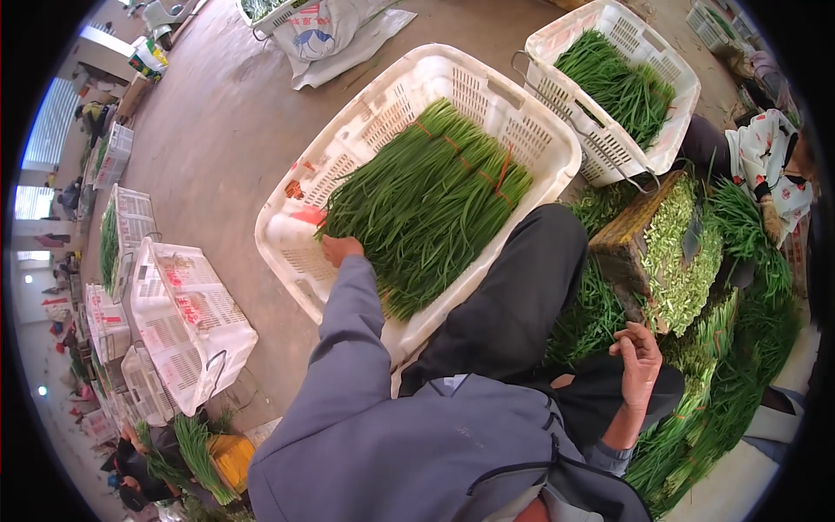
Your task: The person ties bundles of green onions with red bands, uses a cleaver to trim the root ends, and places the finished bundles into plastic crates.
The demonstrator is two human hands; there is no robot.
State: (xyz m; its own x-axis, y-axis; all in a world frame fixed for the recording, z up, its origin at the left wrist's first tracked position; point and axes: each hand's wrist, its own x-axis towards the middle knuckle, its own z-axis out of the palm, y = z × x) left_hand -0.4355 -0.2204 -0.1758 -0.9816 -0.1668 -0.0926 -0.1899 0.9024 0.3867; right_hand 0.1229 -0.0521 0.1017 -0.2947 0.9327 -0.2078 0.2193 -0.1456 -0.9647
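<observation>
Bundles of green garlic chives lie side by side in a large white plastic basket in front of me, tied with orange bands near their pale stem ends. My left hand is inside the basket at the left edge of the chives, its curled fingers closed at the leaf tips and partly hidden. Above my bent leg at the right, my right hand is raised with loosely bent fingers apart and holds nothing. Nearest to it stands a wooden block, its side covered in pale cut stem bits.
More chives are heaped along my right side. A second white basket with chives stands at the far right, near another person's patterned sleeve. Stacked white crates stand left; a white sack lies on the floor ahead.
</observation>
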